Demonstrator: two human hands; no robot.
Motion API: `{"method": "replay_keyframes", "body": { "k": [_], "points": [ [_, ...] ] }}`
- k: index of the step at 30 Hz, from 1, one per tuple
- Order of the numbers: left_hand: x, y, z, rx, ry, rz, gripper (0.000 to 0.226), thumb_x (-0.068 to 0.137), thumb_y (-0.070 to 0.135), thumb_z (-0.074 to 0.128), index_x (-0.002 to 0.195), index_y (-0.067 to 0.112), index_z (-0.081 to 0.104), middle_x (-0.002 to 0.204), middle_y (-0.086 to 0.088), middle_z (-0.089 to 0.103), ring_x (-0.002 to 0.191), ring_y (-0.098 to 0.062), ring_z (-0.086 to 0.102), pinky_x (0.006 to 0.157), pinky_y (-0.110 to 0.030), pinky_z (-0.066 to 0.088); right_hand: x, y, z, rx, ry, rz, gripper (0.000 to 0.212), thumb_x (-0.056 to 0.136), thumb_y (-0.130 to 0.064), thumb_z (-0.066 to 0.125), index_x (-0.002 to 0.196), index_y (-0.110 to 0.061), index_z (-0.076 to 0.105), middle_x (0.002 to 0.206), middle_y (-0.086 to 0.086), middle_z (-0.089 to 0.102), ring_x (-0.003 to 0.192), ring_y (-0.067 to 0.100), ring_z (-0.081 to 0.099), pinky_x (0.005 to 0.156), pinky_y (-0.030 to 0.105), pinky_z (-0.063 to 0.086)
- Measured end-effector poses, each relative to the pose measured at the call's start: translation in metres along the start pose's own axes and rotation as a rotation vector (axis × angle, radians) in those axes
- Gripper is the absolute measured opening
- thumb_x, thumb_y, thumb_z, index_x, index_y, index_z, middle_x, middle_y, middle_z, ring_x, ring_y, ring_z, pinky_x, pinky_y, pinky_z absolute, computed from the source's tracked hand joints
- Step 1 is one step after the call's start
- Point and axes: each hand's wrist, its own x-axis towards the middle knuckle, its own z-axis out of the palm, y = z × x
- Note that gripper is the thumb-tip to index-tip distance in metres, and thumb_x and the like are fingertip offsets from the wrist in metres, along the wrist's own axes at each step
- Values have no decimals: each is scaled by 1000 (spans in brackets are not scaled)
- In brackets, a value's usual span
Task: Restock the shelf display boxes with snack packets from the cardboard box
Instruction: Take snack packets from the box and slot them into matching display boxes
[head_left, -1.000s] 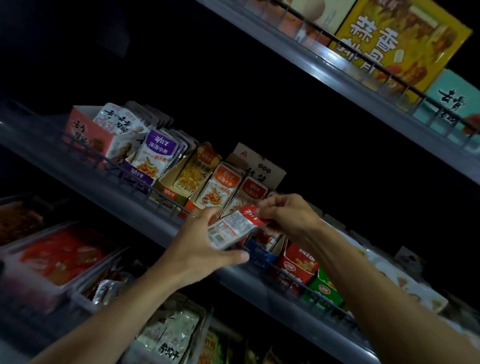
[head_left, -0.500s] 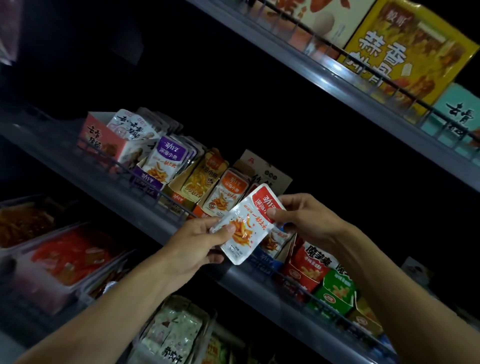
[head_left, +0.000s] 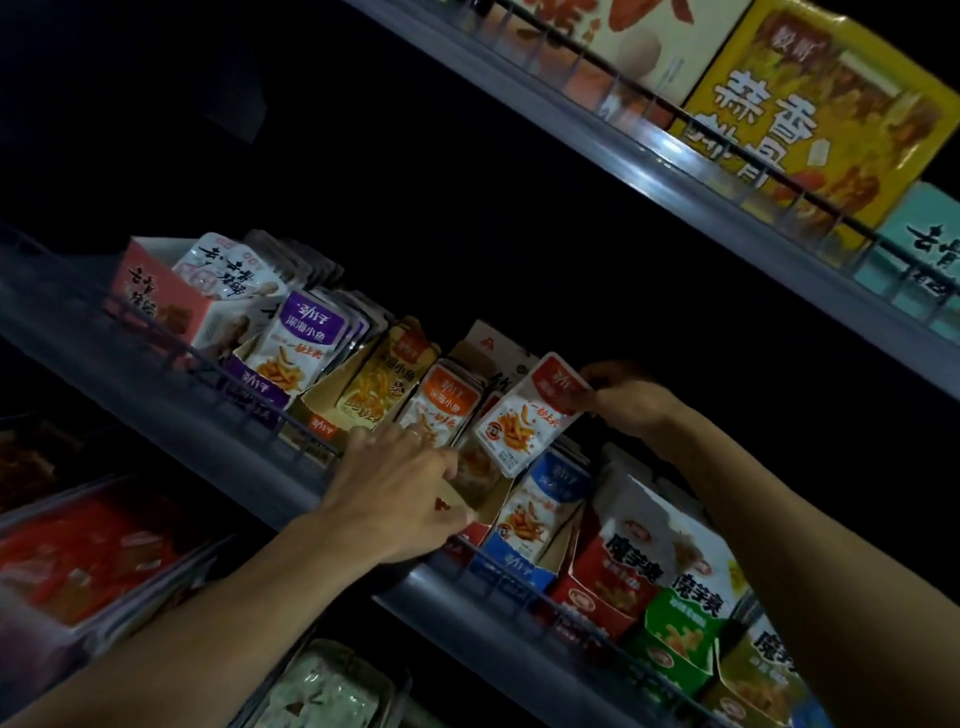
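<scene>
**Inspector:** Right hand (head_left: 626, 402)?

**Assistant:** It pinches the top right corner of a red-topped snack packet (head_left: 530, 415), fingers closed on its edge. The packet hangs tilted in the air above the middle shelf (head_left: 291, 470), just in front of the display boxes.

**Inspector:** What lies directly below that packet?

**Assistant:** A cardboard display box (head_left: 485, 491) with more red-topped packets inside, between the orange-topped packets (head_left: 444, 402) on the left and the blue-topped packets (head_left: 548, 499) on the right.

**Inspector:** Left hand (head_left: 400, 488)?

**Assistant:** It reaches to the front of that same box. The fingers curl forward against the packets and the box's front edge; whether they grip anything I cannot tell, as the back of the hand hides them.

**Inspector:** The rest of the row?

**Assistant:** Further left stand yellow packets (head_left: 382, 379), purple-topped packets (head_left: 301, 345) and a pink box (head_left: 156, 301). To the right stand a red box (head_left: 610, 587) and a green box (head_left: 675, 639). A wire rail (head_left: 244, 392) runs along the shelf front. The upper shelf carries a large yellow box (head_left: 810, 114).
</scene>
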Motion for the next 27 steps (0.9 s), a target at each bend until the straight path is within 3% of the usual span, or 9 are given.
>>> {"method": "replay_keyframes", "body": {
  "k": [2, 7, 12, 19, 27],
  "points": [
    [4, -2, 6, 32, -14, 5, 53, 87, 68, 50, 127, 35, 54, 135, 1, 51, 129, -18, 41, 107, -42, 26, 10, -1, 8, -17, -25, -21, 12, 90, -20, 69, 99, -16, 62, 95, -3, 58, 77, 5, 52, 69, 19, 40],
    [7, -9, 16, -5, 19, 47, 48, 88, 63, 54, 125, 33, 60, 123, 8, 62, 116, -10, 53, 109, -38, 26, 33, -1, 29, -146, -111, -63, 25, 88, -21, 72, 109, -11, 66, 107, 4, 63, 99, 18, 59, 94, 32, 49],
    [10, -14, 23, -31, 75, 75, 46, 88, 62, 56, 122, 32, 62, 117, 11, 66, 111, -7, 57, 108, -36, 26, 44, 5, 46, -218, -179, -61, 34, 89, -23, 70, 120, -12, 64, 108, -2, 58, 103, 15, 56, 91, 25, 42],
    [9, -16, 27, -65, 98, 81, 46, 88, 63, 55, 123, 33, 61, 116, 10, 66, 111, -7, 56, 107, -36, 25, 53, 14, 53, -272, -157, -28, 9, 87, -15, 72, 93, -16, 65, 116, 5, 61, 109, 20, 57, 97, 30, 46],
    [9, -15, 26, -68, 92, 86, 45, 89, 61, 55, 124, 34, 60, 121, 9, 65, 115, -8, 55, 108, -37, 25, 57, 18, 59, -219, -111, 1, 13, 86, -11, 71, 98, -8, 67, 114, 6, 63, 100, 16, 55, 87, 23, 43]
  ]
}}
